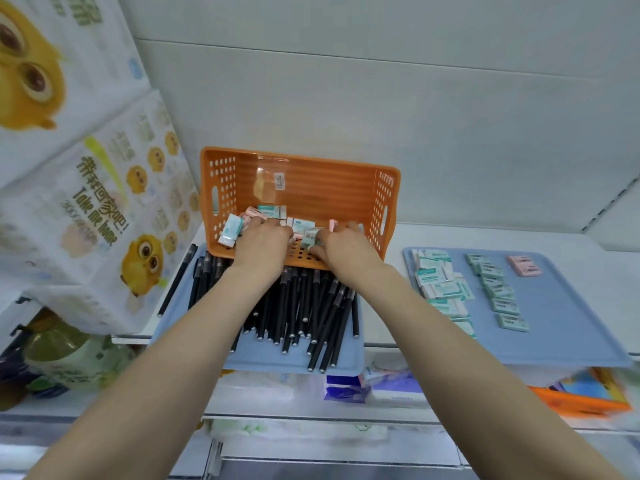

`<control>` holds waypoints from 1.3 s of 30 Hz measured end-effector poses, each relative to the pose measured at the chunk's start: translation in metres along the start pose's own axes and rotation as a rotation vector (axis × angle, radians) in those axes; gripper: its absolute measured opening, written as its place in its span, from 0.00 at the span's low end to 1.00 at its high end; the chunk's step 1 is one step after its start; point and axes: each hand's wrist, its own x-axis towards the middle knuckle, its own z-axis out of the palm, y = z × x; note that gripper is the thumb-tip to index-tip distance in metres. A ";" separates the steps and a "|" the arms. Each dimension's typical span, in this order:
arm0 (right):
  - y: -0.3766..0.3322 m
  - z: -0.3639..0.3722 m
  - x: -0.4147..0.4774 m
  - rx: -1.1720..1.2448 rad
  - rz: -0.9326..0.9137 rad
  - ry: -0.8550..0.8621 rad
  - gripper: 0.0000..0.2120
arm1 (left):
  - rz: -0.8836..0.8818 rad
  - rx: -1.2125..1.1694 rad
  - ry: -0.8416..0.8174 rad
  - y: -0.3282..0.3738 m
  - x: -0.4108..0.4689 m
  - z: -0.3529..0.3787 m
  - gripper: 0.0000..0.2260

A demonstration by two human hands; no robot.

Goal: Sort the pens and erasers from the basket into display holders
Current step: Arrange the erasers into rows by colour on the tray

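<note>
Both bare forearms stretch forward side by side, palms down, and both hands are inside the orange basket. The left hand lies among the erasers near the basket's left end. The right hand is just beside it towards the right end, its thumb stuck out to the left. The fingertips of both hands are buried in the erasers, so I cannot tell whether either hand grips anything or only touches.

The basket lies tipped on its side with its opening towards the person. It rests on the far edge of the left blue tray, on top of the pens. The loose erasers in the basket sit along its lower wall. About eight show, white-and-teal ones and a couple of pink ones.

The black pens lie in a heap of several dozen, too many to count, reaching from under the basket to the tray's near edge. One single pen lies apart along the tray's left edge.

The right blue tray sits on the white shelf, well apart from the basket. Near its left edge is a cluster of roughly ten white-and-teal erasers. Beside them is a column of about six green erasers. Two pink erasers lie by the far edge.

Printed tissue packs are stacked at the shelf's left end.
</note>
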 end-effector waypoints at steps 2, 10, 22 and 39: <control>0.003 0.000 0.001 0.066 -0.033 0.065 0.11 | 0.032 -0.050 -0.003 -0.004 0.002 -0.003 0.15; 0.006 0.003 0.005 0.083 -0.128 -0.020 0.16 | -0.040 0.034 -0.228 -0.008 0.013 -0.017 0.27; 0.016 0.012 0.014 0.169 -0.087 0.011 0.21 | 0.147 -0.099 -0.002 -0.006 0.014 -0.006 0.21; 0.011 0.000 0.018 -0.090 -0.129 0.096 0.13 | -0.483 -1.440 0.045 0.001 0.011 -0.023 0.20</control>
